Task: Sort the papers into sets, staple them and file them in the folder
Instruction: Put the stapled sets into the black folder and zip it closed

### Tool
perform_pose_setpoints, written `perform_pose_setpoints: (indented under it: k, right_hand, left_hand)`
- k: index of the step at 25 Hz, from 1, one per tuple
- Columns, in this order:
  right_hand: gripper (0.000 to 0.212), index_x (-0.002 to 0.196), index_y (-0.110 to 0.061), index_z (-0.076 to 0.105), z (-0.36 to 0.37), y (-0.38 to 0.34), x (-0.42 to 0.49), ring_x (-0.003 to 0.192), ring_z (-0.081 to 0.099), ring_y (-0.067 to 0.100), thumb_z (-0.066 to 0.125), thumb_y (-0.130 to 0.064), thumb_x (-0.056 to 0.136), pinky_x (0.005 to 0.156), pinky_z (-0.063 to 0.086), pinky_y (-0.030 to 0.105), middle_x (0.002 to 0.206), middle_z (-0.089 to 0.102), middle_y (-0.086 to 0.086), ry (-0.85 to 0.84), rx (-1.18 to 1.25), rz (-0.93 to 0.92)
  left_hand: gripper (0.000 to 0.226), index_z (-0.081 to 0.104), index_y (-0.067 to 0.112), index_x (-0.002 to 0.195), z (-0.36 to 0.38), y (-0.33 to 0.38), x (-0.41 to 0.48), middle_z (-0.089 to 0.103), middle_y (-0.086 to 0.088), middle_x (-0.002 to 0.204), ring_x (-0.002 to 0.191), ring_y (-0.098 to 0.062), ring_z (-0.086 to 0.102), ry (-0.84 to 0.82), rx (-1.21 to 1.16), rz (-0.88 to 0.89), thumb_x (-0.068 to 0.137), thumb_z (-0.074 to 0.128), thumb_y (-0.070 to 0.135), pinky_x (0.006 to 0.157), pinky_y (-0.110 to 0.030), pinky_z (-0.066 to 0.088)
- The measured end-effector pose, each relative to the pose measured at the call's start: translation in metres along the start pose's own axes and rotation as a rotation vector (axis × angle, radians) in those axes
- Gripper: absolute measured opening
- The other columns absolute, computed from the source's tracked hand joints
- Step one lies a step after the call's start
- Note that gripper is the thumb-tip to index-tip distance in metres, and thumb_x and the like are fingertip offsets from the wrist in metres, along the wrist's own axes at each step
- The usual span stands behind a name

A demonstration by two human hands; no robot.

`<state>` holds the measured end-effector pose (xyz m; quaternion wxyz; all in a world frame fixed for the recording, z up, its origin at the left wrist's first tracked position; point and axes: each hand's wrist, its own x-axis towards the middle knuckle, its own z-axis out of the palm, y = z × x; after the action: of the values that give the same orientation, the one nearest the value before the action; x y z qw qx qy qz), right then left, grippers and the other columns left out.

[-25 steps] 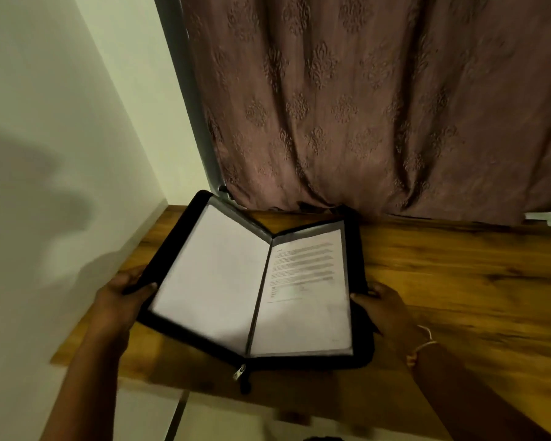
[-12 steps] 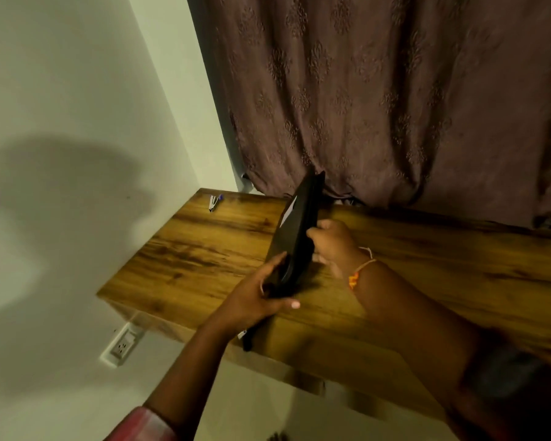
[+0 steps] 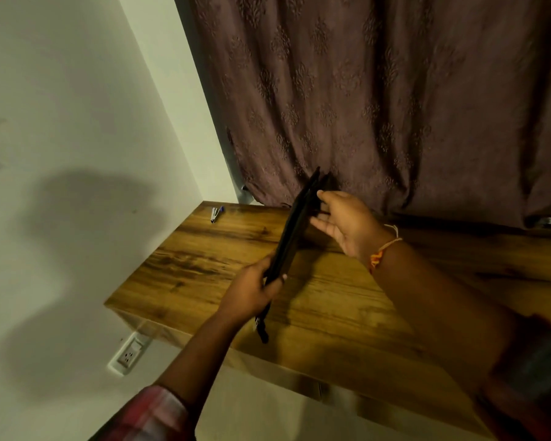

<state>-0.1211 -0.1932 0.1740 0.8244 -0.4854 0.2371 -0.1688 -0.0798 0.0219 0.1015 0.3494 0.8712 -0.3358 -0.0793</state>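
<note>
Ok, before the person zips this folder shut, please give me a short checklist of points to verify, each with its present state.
1. Folder covers together: ok, held on edge, nearly shut, slight gap at the top.
2. Firm hold: ok, left hand grips the lower part.
3. Right hand free for the zip: ok, straight fingers only touch the upper edge.
4. Zip pull reachable: ok, it hangs at the near end, below the left hand.
5. No paper sticking out: cannot tell, edges too dark.
6. Stapler out of the way: ok, apart at the table's far left corner.
</note>
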Motion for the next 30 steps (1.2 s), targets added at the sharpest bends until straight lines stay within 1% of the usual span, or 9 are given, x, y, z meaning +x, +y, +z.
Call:
perform_pose_setpoints:
  k: [5, 8, 10, 13, 16, 18, 21, 23, 30]
  right_hand:
    - [0.036, 0.139, -0.017, 0.052, -0.003, 0.039, -0.038, 0.112, 0.062, 0.018, 0.051, -0.015, 0.103, 0.083, 0.054, 0.025, 0.133, 0.06, 0.007, -0.233, -0.367, -0.067]
    - [0.065, 0.151, -0.031, 0.034, -0.004, 0.069, -0.054, 0.107, 0.055, -0.009, 0.063, -0.01, 0.096, 0.086, 0.048, 0.014, 0.136, 0.049, -0.023, -0.363, -0.576, -0.291]
    - [0.083, 0.153, -0.042, 0.024, -0.002, 0.067, -0.059, 0.104, 0.059, -0.008, 0.073, -0.018, 0.09, 0.087, 0.052, 0.014, 0.142, 0.034, -0.033, -0.373, -0.676, -0.407]
    - [0.092, 0.15, -0.055, 0.017, -0.003, 0.052, -0.063, 0.102, 0.068, 0.0, 0.077, -0.03, 0.086, 0.086, 0.058, 0.024, 0.153, 0.039, -0.017, -0.256, -0.75, -0.571]
    - [0.093, 0.15, -0.052, 0.025, -0.004, 0.045, -0.063, 0.096, 0.07, -0.001, 0.082, -0.036, 0.079, 0.081, 0.061, 0.033, 0.116, 0.065, -0.02, -0.056, -0.685, -0.654]
    - [0.092, 0.147, -0.043, 0.033, 0.0, 0.04, -0.065, 0.098, 0.069, 0.001, 0.087, -0.037, 0.073, 0.078, 0.061, 0.03, 0.125, 0.061, -0.012, 0.058, -0.63, -0.677]
    - [0.094, 0.14, -0.026, 0.043, 0.005, 0.029, -0.063, 0.103, 0.061, 0.012, 0.091, -0.044, 0.062, 0.073, 0.059, 0.026, 0.14, 0.035, -0.002, 0.289, -0.852, -0.886]
    - [0.093, 0.135, -0.022, 0.049, 0.005, 0.023, -0.062, 0.109, 0.052, 0.019, 0.093, -0.045, 0.056, 0.081, 0.056, 0.028, 0.132, 0.031, 0.0, 0.38, -0.96, -0.984]
    - [0.062, 0.12, -0.026, 0.063, -0.001, 0.022, -0.078, 0.101, 0.046, 0.028, 0.079, -0.057, 0.069, 0.073, 0.041, 0.027, 0.123, 0.046, 0.007, 0.523, -1.392, -1.038]
  left_hand:
    - [0.022, 0.062, 0.025, 0.12, -0.027, 0.045, 0.032, 0.072, 0.0, 0.108, 0.096, -0.015, 0.071, 0.039, -0.216, -0.036, 0.098, 0.063, 0.024, 0.089, -0.048, 0.058]
    - [0.021, 0.066, 0.016, 0.116, -0.042, 0.061, 0.045, 0.075, -0.001, 0.103, 0.094, -0.016, 0.073, 0.084, -0.25, -0.002, 0.097, 0.063, 0.025, 0.088, -0.05, 0.058]
    - [0.02, 0.069, 0.015, 0.111, -0.052, 0.071, 0.046, 0.075, -0.003, 0.099, 0.094, -0.018, 0.073, 0.087, -0.279, 0.048, 0.098, 0.062, 0.029, 0.089, -0.05, 0.057]
    - [0.032, 0.07, 0.018, 0.114, -0.061, 0.085, 0.032, 0.075, -0.001, 0.105, 0.104, -0.016, 0.07, -0.014, -0.482, 0.075, 0.102, 0.053, 0.043, 0.087, -0.036, 0.056]
    - [0.066, 0.066, 0.022, 0.126, -0.062, 0.078, 0.022, 0.07, 0.001, 0.123, 0.12, -0.012, 0.062, -0.156, -0.707, -0.003, 0.094, 0.036, 0.071, 0.1, -0.032, 0.044]
    - [0.081, 0.061, 0.017, 0.133, -0.062, 0.065, 0.02, 0.065, -0.005, 0.131, 0.126, -0.02, 0.056, -0.238, -0.856, 0.021, 0.083, 0.046, 0.079, 0.104, -0.035, 0.04]
    - [0.068, 0.052, 0.019, 0.144, -0.057, 0.053, 0.017, 0.055, -0.008, 0.146, 0.139, -0.024, 0.047, -0.348, -0.976, 0.131, 0.084, 0.077, 0.038, 0.112, -0.035, 0.04]
    - [0.061, 0.052, 0.014, 0.143, -0.048, 0.055, 0.014, 0.058, -0.011, 0.142, 0.136, -0.025, 0.051, -0.264, -0.971, 0.161, 0.087, 0.072, 0.001, 0.109, -0.035, 0.046]
    - [0.031, 0.065, 0.005, 0.126, -0.03, 0.06, 0.018, 0.072, -0.007, 0.119, 0.117, -0.02, 0.065, 0.138, -0.747, 0.244, 0.095, 0.064, 0.005, 0.101, -0.03, 0.052]
